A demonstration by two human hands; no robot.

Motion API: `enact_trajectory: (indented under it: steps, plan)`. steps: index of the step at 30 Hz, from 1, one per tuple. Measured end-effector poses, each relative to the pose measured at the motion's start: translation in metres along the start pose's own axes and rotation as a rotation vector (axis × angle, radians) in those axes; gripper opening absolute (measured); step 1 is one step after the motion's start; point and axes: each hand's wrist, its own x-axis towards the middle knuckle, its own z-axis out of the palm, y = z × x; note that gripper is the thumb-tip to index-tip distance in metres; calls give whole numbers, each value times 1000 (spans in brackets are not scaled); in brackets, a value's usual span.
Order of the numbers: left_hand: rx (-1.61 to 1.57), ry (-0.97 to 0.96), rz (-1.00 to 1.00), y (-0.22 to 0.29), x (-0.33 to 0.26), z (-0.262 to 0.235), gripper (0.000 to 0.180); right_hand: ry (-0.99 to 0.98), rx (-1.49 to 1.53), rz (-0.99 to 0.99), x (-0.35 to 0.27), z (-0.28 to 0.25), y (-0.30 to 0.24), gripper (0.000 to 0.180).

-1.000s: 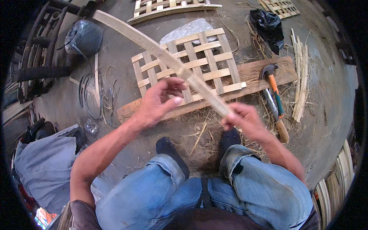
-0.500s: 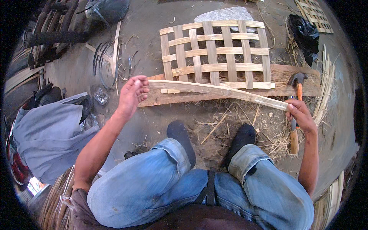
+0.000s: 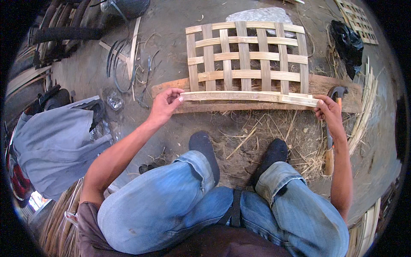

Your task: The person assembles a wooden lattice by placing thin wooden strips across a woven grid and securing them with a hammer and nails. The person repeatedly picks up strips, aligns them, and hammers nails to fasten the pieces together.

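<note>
A long pale split-bamboo strip [image 3: 231,96] spans from hand to hand. My left hand [image 3: 165,105] pinches its left end between thumb and fingers. At the other end my right hand [image 3: 330,113] grips it, close to the hammer [image 3: 338,91] with an orange handle. Just beyond the strip lies a woven bamboo lattice [image 3: 245,62] with square gaps. The strip runs along the lattice's near edge and hides part of it; whether they touch I cannot tell. Under both is a wooden plank [image 3: 222,106].
A grey stone [image 3: 257,15] sits at the lattice's far edge. Far right are a black plastic bag [image 3: 346,38] and another lattice [image 3: 369,39]. Loose bamboo strips [image 3: 364,113] lie right, a grey cloth [image 3: 55,141] left. Shavings [image 3: 306,160] litter the ground near my feet.
My left hand has moved right and slightly down, its fingers now closed more firmly on the strip. The strip has gone from slanting to nearly level along the lattice's near edge.
</note>
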Motion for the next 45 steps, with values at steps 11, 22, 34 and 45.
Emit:
enact_trajectory:
  steps: [11, 22, 34, 45]
  plan:
    - [80, 107, 78, -16, 0, 2, 28, 159, -72, -106, 14, 11, 19, 25]
    - [162, 89, 59, -11, 0, 2, 33, 147, -42, -159, 10, 13, 20, 36]
    - [293, 77, 147, -4, 0, 2, 31, 170, -99, -155, 8, 15, 17, 37]
    - [308, 83, 227, 2, -1, 4, 32, 176, -108, -155, 8, 13, 19, 39]
